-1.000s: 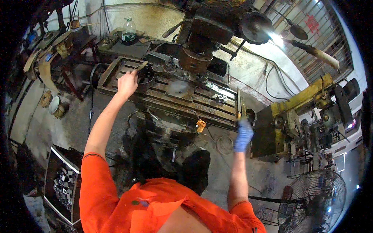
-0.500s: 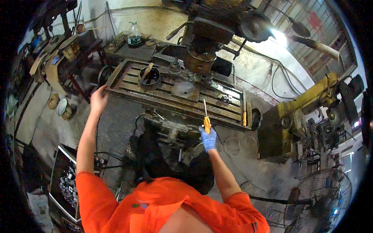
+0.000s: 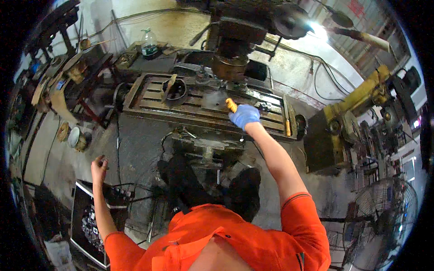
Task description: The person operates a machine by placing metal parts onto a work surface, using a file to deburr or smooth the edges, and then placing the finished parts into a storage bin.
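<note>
My right hand [image 3: 246, 116], in a blue glove, is closed on a yellow-handled tool [image 3: 231, 105] above the slotted machine table [image 3: 158, 113]. The tool's far end is hard to make out against the metal. My bare left hand [image 3: 99, 169] hangs low at the left, its fingers curled round a small dark piece [image 3: 104, 161] too small to name. Below that hand sits a white-rimmed bin [image 3: 74, 223] with many small metal parts [image 3: 91, 226]. Just past my right hand, the machine's spindle head [image 3: 229, 67] hangs over the table.
A dark round pot [image 3: 176, 95] with a stick in it stands on the table's left part. A long thin tool with a yellow handle [image 3: 288, 128] lies at its right end. A large bottle [image 3: 148, 45] is behind, a yellow machine [image 3: 327, 131] and a fan [image 3: 379, 217] at the right.
My left hand has left the table's left corner and come down toward the bin, fingers curled. My right hand has moved forward over the table with the yellow-handled tool.
</note>
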